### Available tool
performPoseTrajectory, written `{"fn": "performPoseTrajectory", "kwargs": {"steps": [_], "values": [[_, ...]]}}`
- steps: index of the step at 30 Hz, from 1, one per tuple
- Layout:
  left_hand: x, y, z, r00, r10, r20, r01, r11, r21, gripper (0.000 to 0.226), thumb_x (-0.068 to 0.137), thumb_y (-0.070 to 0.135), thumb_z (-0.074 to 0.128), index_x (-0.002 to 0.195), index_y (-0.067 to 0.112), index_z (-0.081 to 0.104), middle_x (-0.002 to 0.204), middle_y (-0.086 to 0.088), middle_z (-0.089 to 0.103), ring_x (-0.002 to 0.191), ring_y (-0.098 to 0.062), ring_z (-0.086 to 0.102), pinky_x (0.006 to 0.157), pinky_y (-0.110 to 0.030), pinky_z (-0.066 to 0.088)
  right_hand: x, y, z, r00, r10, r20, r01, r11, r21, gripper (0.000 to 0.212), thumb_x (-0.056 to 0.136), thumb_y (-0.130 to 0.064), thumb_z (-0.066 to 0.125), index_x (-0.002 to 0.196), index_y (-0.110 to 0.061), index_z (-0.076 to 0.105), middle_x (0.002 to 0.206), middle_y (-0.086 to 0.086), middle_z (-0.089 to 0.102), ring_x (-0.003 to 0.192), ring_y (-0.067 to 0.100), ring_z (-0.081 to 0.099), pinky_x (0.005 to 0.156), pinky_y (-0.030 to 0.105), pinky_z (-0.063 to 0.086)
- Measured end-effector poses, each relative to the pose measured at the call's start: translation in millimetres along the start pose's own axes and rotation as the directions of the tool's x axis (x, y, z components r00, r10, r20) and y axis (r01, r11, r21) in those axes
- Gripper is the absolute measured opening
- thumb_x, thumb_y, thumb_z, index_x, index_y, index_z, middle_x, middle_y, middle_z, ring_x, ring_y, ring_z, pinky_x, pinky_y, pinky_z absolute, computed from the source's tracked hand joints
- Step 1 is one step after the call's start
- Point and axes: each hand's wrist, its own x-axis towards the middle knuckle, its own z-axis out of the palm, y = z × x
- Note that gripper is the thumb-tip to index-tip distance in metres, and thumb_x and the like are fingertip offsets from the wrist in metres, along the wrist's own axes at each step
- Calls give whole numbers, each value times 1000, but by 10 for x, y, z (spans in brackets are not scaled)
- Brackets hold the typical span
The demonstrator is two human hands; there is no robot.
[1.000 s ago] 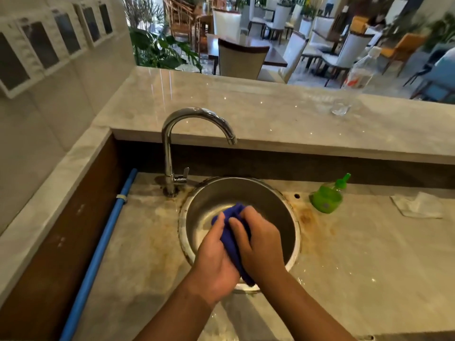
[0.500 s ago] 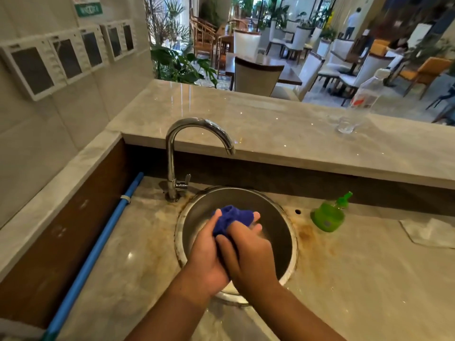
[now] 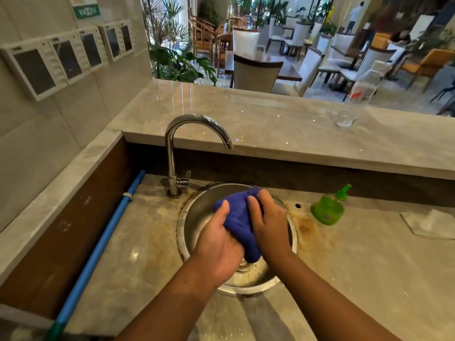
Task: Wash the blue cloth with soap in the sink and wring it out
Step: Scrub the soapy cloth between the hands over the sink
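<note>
The bunched blue cloth (image 3: 240, 217) is held over the round steel sink (image 3: 197, 217). My left hand (image 3: 218, 238) grips its left side, fingers curled round the cloth. My right hand (image 3: 268, 221) grips its right side, fingers wrapped over the top. The cloth's lower end hangs between my palms above the drain. A green soap bottle (image 3: 327, 209) stands on the counter right of the sink. The chrome tap (image 3: 187, 148) arches over the sink's back left; no water is seen running.
A blue pipe (image 3: 103, 242) runs along the left wall. A white folded cloth (image 3: 433, 222) lies at the counter's right. On the raised marble ledge (image 3: 246, 119) stand a glass (image 3: 343, 118) and a plastic bottle (image 3: 364, 84).
Both hands have lifted the cloth up and towards the back of the sink. The cloth is more spread between my hands. The camera has tilted upward.
</note>
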Motion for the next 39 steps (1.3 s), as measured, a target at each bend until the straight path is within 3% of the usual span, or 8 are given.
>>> {"fn": "performPoseTrajectory", "kwargs": {"steps": [13,16,23,27,29,31,35,39], "values": [[89,-22,-95,998,-18,-63,23,997,76,55,97,49,46,129,7,64,123,-16,70,114,-28,67,93,-40,51,-208,-131,137,993,-39,108,38,999,11,23,100,-34,45,82,-21,52,65,-12,54,57,10,56,50,18,43],[25,25,-207,998,-56,-6,56,997,55,52,97,40,45,133,5,58,127,-21,67,121,-34,62,106,-46,43,-12,127,87,981,109,163,-93,990,-104,21,102,-29,49,83,-23,51,67,-11,54,60,4,55,54,17,44],[-18,177,-433,993,-107,-50,113,983,144,45,100,41,44,130,13,61,129,-15,68,119,-34,65,106,-53,43,56,89,-183,910,405,94,-416,884,215,26,104,-30,44,91,-14,60,73,0,57,58,1,51,55,16,44],[9,80,-455,988,76,-136,-30,951,308,34,98,24,56,129,10,60,119,-12,73,111,-28,70,93,-46,55,-24,11,-174,852,522,37,-498,786,368,32,104,-36,43,88,-12,58,73,3,53,62,12,50,58,27,43],[14,72,-431,945,254,-205,-98,819,565,27,100,29,54,120,14,64,111,-10,74,102,-25,71,86,-45,59,-71,51,-161,793,608,26,-563,718,410,33,103,-38,45,89,-11,59,74,4,53,64,15,49,59,31,42],[20,78,-369,879,407,-248,-117,689,715,22,101,36,51,109,20,64,104,-8,72,95,-23,70,86,-45,59,-155,95,-118,695,709,122,-671,579,462,34,102,-40,48,95,-10,61,83,10,62,73,22,59,66,36,48],[-9,100,-215,845,515,-142,-251,618,745,18,100,36,52,102,22,64,94,-13,72,84,-29,73,79,-46,59,-441,79,-1,334,651,682,-825,-147,545,68,93,-61,50,122,-2,68,119,20,70,104,35,70,92,46,54],[-101,55,-131,869,493,41,-328,513,793,18,99,32,55,100,19,67,87,-11,74,79,-26,72,73,-38,58,-628,-42,139,214,466,859,-828,-381,412,86,77,-76,54,121,-4,71,112,19,70,90,33,69,77,38,55]]}}
